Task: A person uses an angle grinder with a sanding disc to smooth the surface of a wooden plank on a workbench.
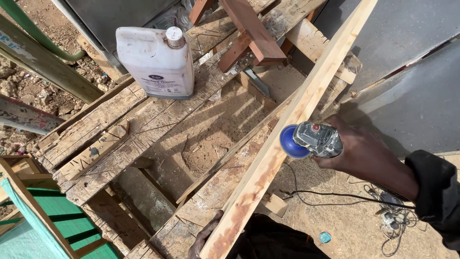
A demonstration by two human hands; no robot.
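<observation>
We gripped the angle grinder [314, 140] in our right hand [369, 156], its blue disc [291, 141] on the long plank [287, 129] across the workbench [143, 124], our left hand's [203, 237] fingers curled steadying its near end; light, even passes would serve best.

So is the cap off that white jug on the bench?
No, the white jug stands upright on the wooden bench with its grey cap on the neck.

A black long sleeve [438, 192] is worn on the right arm, ending at the wrist; both hands are bare, ungloved.
</observation>
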